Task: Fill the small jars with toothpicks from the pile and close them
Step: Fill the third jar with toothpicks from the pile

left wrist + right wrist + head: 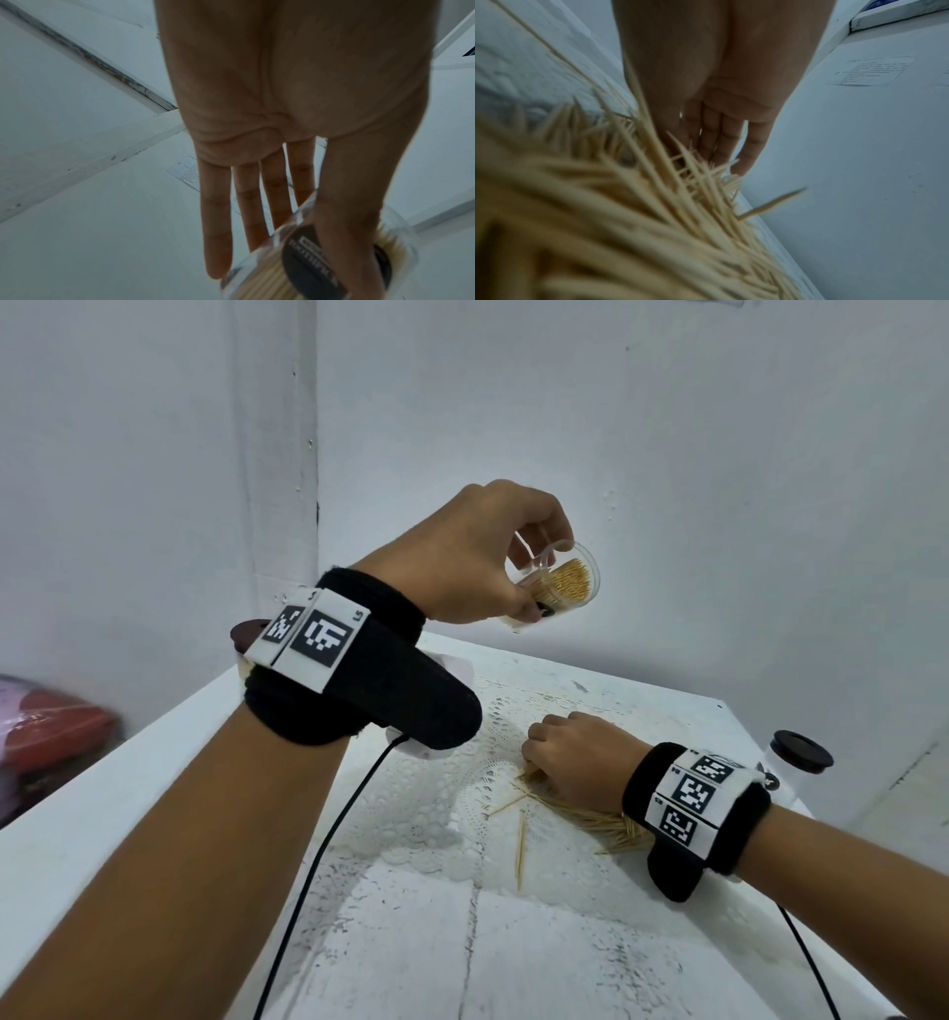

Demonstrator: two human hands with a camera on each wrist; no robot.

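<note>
The toothpick jar [557, 585], a small clear plastic cylinder without its lid, is held up in the air above the far side of the white table [590, 942], pinched between the thumb and fingers of our left hand [477, 557] and tilted so its open mouth faces us; it is packed nearly full of pale yellow toothpicks standing on end. A second jar [793, 762], closed with a dark lid [803, 748], stands at the table's right edge. Our right hand [575, 757] rests on the toothpick pile [606, 824] lying on the lace doily [462, 762], fingers curled around some of them. The left wrist view alone shows the jar's round dark label [311, 257] beneath the thumb. The right wrist view shows the blurred pointed tips of the pile up close against the fingers [721, 138].
</note>
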